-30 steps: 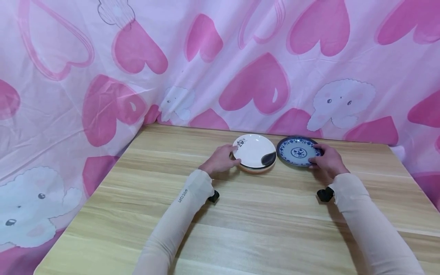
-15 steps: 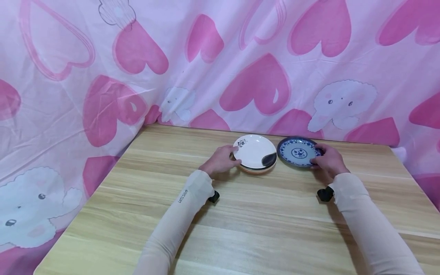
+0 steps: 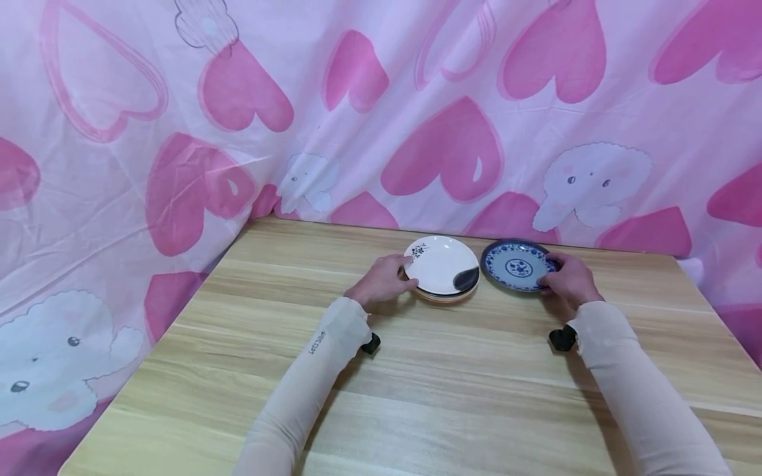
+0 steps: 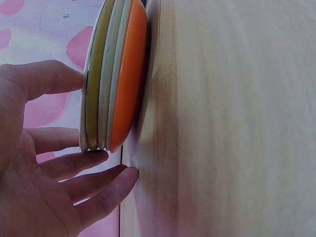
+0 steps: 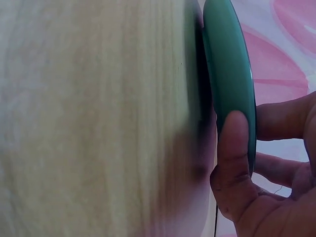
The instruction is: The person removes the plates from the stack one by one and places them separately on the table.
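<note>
At the far side of the table sits a stack of several plates. The top one is white with dark flowers and a black patch; in the left wrist view olive, pale and orange edges show below it. My left hand touches the stack's left rim, fingers spread and mostly straight. Right beside the stack is a blue-and-white patterned plate. My right hand pinches its right rim. In the right wrist view this plate's green outer side shows, with one finger pressed on it and others across the rim.
Both plate groups stand on a wood-grain table, close to its back edge. A pink curtain with hearts hangs behind and along the left. Black wrist cameras sit below both wrists.
</note>
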A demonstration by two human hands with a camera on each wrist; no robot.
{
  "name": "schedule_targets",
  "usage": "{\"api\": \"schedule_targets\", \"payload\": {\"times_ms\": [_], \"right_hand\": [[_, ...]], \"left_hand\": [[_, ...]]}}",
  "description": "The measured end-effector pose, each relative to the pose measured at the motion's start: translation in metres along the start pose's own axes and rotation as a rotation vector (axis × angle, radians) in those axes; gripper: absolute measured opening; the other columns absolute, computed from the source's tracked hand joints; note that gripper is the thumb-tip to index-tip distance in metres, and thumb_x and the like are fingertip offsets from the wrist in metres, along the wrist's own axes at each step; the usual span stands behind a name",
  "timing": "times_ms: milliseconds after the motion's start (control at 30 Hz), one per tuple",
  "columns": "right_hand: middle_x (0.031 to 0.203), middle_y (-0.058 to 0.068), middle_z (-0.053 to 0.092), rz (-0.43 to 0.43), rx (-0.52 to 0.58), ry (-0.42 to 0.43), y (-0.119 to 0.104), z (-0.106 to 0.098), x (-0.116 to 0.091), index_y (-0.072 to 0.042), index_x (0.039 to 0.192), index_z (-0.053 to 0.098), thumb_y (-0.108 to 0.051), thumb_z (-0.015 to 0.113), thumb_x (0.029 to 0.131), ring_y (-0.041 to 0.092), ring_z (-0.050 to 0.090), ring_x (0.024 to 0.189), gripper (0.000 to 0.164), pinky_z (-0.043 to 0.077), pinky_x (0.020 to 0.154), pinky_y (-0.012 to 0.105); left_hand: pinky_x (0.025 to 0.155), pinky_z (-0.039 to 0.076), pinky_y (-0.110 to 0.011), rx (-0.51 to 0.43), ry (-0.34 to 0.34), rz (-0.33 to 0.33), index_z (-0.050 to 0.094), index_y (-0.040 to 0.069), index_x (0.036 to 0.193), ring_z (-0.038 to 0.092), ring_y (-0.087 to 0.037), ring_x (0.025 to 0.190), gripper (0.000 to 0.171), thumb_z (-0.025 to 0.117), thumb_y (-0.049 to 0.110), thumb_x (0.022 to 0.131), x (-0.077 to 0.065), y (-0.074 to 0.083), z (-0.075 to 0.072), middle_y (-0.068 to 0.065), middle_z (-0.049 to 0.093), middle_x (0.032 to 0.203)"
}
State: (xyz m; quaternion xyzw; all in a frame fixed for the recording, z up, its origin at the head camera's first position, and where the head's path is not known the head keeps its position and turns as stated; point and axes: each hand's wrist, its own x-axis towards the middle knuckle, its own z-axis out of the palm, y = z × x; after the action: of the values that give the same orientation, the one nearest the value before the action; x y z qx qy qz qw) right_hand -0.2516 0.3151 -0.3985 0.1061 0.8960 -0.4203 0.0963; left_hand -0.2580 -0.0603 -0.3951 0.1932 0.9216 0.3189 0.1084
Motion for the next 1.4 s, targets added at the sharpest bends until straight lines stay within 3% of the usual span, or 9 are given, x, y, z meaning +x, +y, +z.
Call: {"api": "schedule_targets", "payload": {"times_ms": [567,967,1400], "right_hand": [[0.14,0.041,0.038,-0.004,-0.073,-0.013,0.002,-0.002,-0.001,0.008,0.156,0.017,-0.002,0.059,0.09,0.038,0.059,0.102,0.079,0.063,0.073,0.031],[0.144,0.041,0.036,0.031,-0.1,-0.004,-0.003,-0.003,-0.003,0.005,0.157,0.015,-0.003,0.059,0.092,0.042,0.056,0.108,0.08,0.063,0.075,0.033],[0.135,0.04,0.043,0.01,-0.162,-0.028,-0.004,-0.011,-0.014,0.005,0.158,0.014,-0.012,0.061,0.092,0.026,0.065,0.082,0.082,0.059,0.069,0.028]], "left_hand": [[0.123,0.034,-0.039,0.015,0.005,0.019,0.044,0.004,0.151,0.043,-0.028,0.145,0.065,0.066,0.029,0.095,0.0,-0.001,0.001,-0.015,0.048,0.154],[0.123,0.033,-0.039,0.018,0.0,0.008,0.042,0.005,0.151,0.043,-0.028,0.145,0.066,0.066,0.03,0.096,0.001,0.0,0.0,-0.015,0.048,0.155],[0.123,0.034,-0.04,0.014,0.001,0.023,0.043,0.003,0.151,0.042,-0.029,0.146,0.064,0.066,0.028,0.095,0.001,0.0,0.0,-0.016,0.048,0.154]]}}
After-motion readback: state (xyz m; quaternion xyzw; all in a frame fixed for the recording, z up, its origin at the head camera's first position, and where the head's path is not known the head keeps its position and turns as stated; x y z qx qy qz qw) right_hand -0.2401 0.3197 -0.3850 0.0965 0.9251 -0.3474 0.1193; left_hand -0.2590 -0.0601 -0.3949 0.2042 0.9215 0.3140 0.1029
